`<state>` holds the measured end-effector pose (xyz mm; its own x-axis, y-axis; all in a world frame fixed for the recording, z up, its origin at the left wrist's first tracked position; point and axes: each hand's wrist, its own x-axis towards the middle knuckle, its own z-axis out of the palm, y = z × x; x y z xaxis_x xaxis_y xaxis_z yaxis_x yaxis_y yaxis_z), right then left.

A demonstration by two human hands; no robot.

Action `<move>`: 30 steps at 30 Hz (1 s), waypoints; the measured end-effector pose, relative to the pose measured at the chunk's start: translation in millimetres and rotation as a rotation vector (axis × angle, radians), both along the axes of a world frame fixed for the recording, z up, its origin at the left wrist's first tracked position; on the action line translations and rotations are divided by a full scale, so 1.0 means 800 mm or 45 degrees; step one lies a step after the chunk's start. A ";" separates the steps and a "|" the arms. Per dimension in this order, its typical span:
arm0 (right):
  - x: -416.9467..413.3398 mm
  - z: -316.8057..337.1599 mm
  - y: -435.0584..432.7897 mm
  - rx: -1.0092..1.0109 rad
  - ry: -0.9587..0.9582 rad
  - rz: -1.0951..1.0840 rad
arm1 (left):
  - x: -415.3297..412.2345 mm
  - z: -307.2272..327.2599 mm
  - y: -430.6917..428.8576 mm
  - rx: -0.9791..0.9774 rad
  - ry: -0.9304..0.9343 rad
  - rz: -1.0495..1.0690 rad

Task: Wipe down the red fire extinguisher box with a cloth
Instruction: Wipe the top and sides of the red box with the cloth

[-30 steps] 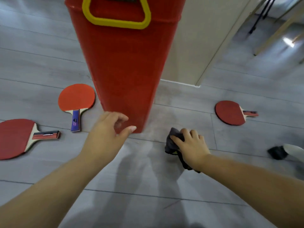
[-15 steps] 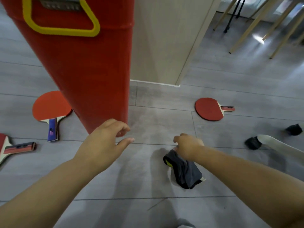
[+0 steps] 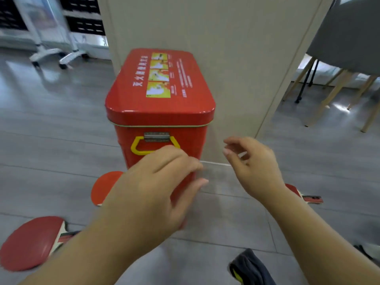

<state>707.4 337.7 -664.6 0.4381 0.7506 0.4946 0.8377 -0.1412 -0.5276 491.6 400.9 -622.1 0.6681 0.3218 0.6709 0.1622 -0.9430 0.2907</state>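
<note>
both hands, left hand point(image 3: 156, 182) and right hand point(image 3: 255, 163), hover loosely curled and empty before the red fire extinguisher box point(image 3: 160, 112) at twelve o'clock, so wiping risks stalling with the cloth point(image 3: 249, 268) on the floor at five o'clock.

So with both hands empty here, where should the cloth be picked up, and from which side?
Take the cloth at its raised, bunched top fold, coming straight down from above with the right hand. It lies crumpled on the floor at the frame's bottom edge, beneath the right forearm, clear of the box, so nothing blocks a pinch grip from above. Its near part is cut off.
</note>
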 end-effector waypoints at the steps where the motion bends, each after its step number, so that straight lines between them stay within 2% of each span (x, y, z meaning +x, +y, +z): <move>1: -0.003 0.014 0.006 0.072 -0.040 0.029 | -0.003 0.005 0.011 0.015 -0.090 0.024; 4: -0.008 0.054 0.024 0.120 -0.184 0.171 | -0.015 0.018 0.046 -0.093 -0.250 0.161; 8: -0.004 0.095 0.042 -0.173 -0.431 0.389 | -0.036 0.037 0.066 -0.158 -0.229 0.492; 11: 0.003 0.103 0.057 -0.309 -0.590 0.470 | -0.038 0.045 0.080 -0.580 -0.063 0.548; 13: 0.007 0.105 0.066 -0.384 -0.539 0.532 | -0.028 0.040 0.090 -0.760 0.018 0.480; 16: 0.006 0.102 0.070 -0.428 -0.354 0.587 | -0.012 0.034 0.096 -0.922 -0.050 0.334; 21: -0.021 0.084 0.065 -0.173 0.162 0.586 | -0.006 0.024 0.102 -0.910 -0.158 0.340; 25: -0.036 0.080 0.062 -0.105 0.207 0.537 | -0.011 0.019 0.103 -0.914 -0.237 0.277; 30: -0.054 0.079 0.054 -0.139 0.142 0.430 | -0.019 0.018 0.109 -1.005 -0.298 0.191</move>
